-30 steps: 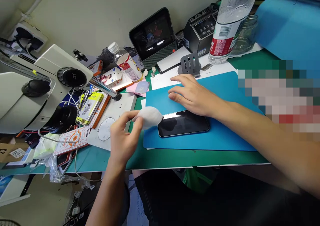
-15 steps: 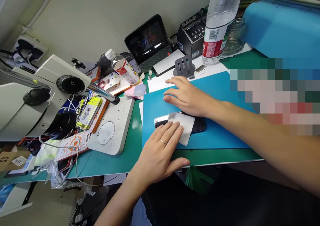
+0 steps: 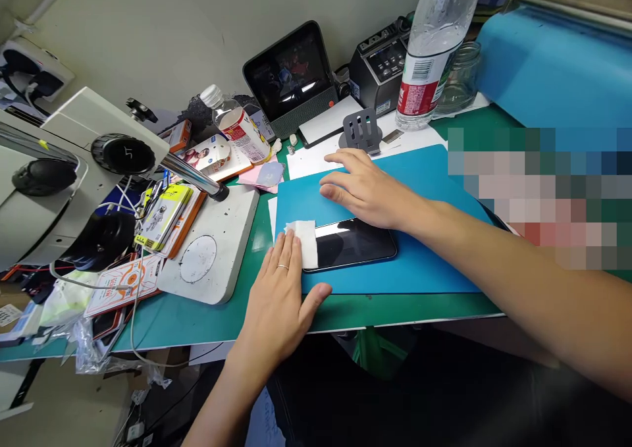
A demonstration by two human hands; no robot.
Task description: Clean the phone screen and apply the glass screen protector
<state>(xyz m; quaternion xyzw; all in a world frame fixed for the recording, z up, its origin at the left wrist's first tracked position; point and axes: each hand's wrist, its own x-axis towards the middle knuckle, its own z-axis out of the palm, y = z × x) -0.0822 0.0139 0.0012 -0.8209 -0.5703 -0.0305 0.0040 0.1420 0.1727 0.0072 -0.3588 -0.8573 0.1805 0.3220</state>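
A black smartphone (image 3: 356, 244) lies screen up on the blue mat (image 3: 424, 272), and reflections show on its glass. A white wipe (image 3: 307, 243) covers the phone's left end. My left hand (image 3: 276, 289), with a ring on one finger, lies flat with its fingertips pressing on the left edge of the wipe; the thumb sticks out to the side. My right hand (image 3: 363, 190) is at the phone's far edge, fingers stretched and apart, nothing in them. Its palm side is hidden, so I cannot tell if it touches the phone.
A microscope (image 3: 118, 154) on a white base (image 3: 222, 262) stands left. Behind the mat are a grey phone stand (image 3: 361, 131), a small screen (image 3: 291, 72), a black device (image 3: 382, 65), a large plastic bottle (image 3: 424, 72) and a glass jar (image 3: 459, 78). Battery packs (image 3: 165, 216) are stacked left.
My left hand has slid left along the phone with the wipe, uncovering the middle of the screen. My right hand has stayed nearly in place. The view has shifted slightly.
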